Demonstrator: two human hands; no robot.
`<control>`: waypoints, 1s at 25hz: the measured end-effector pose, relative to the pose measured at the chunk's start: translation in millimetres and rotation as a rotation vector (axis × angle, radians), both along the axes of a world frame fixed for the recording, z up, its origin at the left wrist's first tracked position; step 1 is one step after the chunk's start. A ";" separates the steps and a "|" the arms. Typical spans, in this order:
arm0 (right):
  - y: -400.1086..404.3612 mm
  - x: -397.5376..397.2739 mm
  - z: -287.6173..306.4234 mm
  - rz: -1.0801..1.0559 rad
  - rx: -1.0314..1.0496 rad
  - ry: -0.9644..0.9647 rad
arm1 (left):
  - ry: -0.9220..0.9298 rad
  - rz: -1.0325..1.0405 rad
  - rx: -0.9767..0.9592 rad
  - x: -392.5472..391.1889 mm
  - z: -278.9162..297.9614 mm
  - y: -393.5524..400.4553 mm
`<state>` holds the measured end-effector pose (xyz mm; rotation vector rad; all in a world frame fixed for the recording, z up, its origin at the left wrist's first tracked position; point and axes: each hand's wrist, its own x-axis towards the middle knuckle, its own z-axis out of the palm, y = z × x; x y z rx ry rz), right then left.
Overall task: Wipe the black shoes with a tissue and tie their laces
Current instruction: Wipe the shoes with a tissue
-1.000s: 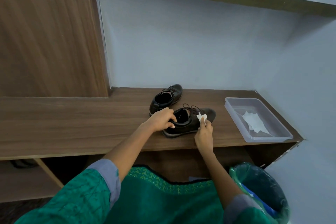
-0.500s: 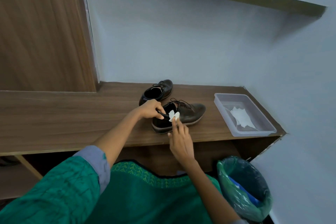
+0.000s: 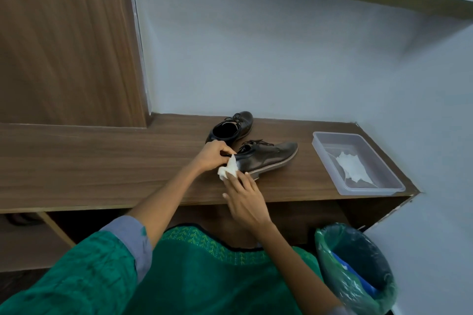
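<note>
Two black lace-up shoes stand on the wooden shelf (image 3: pixel 102 161). The near shoe (image 3: pixel 268 157) points right, its laces loose. The far shoe (image 3: pixel 231 128) sits behind it, close to the wall. My left hand (image 3: pixel 213 156) grips the heel rim of the near shoe. My right hand (image 3: pixel 243 195) pinches a crumpled white tissue (image 3: pixel 228 170) against the heel side of that shoe. The heel itself is hidden behind my hands.
A clear plastic tray (image 3: pixel 384 181) with another white tissue (image 3: pixel 352 170) in it sits at the shelf's right end. A bin lined with a green bag (image 3: pixel 355 268) stands on the floor at lower right. A wooden panel (image 3: pixel 64 41) rises at the left.
My right hand has carried the tissue from the toe side back along the near shoe to its heel. My left hand has kept its hold at the heel. The camera view shifted.
</note>
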<state>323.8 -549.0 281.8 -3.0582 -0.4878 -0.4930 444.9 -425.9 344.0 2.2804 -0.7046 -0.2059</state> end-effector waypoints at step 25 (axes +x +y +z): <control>-62.1 21.1 7.2 -0.205 0.388 -0.100 | -0.381 -0.196 0.247 -13.5 -5.4 5.3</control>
